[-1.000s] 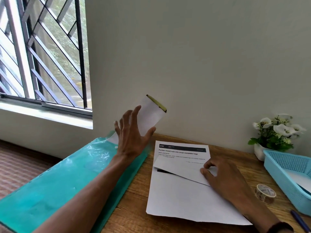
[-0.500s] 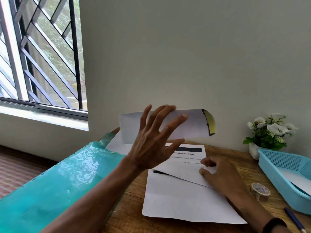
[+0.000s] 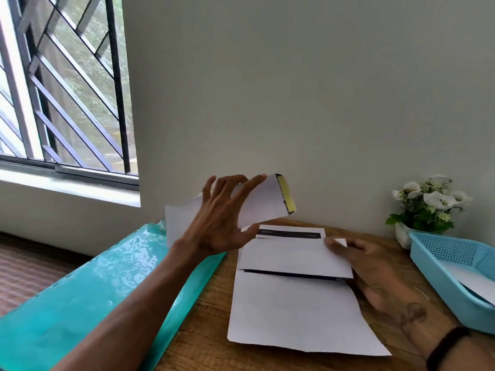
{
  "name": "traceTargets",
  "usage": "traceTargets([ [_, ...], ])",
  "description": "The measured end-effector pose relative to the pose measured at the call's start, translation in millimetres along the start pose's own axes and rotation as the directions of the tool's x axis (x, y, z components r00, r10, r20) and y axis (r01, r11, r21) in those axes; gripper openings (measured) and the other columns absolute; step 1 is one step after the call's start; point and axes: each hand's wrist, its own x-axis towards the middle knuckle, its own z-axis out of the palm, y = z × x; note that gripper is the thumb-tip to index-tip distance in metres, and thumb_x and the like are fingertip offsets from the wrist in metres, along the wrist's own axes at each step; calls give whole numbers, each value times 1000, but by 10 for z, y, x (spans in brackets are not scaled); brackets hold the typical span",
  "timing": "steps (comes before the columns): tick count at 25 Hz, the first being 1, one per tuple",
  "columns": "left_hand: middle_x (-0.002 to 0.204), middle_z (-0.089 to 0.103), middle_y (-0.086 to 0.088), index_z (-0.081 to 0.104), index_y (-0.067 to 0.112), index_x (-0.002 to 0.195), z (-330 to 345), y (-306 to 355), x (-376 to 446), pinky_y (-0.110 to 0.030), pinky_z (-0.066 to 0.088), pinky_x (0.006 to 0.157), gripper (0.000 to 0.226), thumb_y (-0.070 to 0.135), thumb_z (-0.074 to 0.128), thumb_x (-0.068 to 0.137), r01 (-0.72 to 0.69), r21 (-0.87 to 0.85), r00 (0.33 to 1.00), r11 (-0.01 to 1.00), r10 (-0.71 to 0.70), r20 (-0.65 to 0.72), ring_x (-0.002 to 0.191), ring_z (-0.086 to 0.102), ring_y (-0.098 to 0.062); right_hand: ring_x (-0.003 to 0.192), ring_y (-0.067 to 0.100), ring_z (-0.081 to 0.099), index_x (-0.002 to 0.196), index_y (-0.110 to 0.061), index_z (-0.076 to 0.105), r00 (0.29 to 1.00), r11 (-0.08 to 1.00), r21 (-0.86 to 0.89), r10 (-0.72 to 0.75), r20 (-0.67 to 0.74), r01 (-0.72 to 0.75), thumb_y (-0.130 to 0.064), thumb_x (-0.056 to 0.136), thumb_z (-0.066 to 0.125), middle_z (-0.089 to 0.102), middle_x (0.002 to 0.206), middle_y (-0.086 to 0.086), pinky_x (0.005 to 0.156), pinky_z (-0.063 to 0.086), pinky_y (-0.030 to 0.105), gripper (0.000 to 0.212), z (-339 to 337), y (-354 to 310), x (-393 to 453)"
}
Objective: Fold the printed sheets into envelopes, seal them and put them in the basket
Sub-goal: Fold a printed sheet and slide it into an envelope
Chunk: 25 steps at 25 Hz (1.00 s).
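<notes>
My left hand is raised above the table's back edge and holds a white envelope with a yellow strip at its right end. The envelope lies roughly level, tilted up to the right. Below it on the wooden table lies a printed sheet with its lower part folded up over the text, so only the black header band shows. My right hand pinches the right edge of that folded sheet, thumb on top. A light blue basket stands at the right with white paper inside.
A larger white sheet lies under the folded one, reaching toward me. A teal plastic folder covers the table's left side. A pot of white flowers stands against the wall behind the basket. A barred window is at the left.
My left hand has carried the envelope right and lower, over the sheet's top. The folded flap under my right hand has moved up the page and levelled out, covering more text.
</notes>
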Motion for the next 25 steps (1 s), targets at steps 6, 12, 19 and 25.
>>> traceTargets([
  [6,136,43,-1,26,38,160,50,-11,-13,-37,36,107,100,63,75,78,-16,-93,1000,996,17,8,119,40,-18,88,35,79,112,-6,70,989,961,-264,-44,140,81,1,85,80,81,99,15,79,65,54,30,100,37,-61],
  [12,107,65,7,71,30,125,253,-4,-30,-39,47,90,24,32,62,102,117,-133,988,984,-129,-82,99,56,-16,77,44,78,123,-11,62,996,979,-186,-78,37,83,-5,102,61,74,105,24,46,57,32,21,76,61,-6],
  [19,162,41,13,45,40,153,243,163,-75,-43,29,124,95,93,53,74,107,-128,833,986,-19,553,148,35,-13,62,24,78,123,-10,62,939,907,-324,-321,-124,268,-5,106,52,73,102,18,47,61,34,21,31,-1,-39],
  [25,162,38,8,40,35,156,216,225,-88,-42,27,123,104,84,68,70,180,-39,707,983,-102,699,147,36,-19,61,25,77,127,-9,63,862,847,-332,-482,-153,415,-7,108,45,73,96,15,44,58,30,26,-32,-289,-135],
])
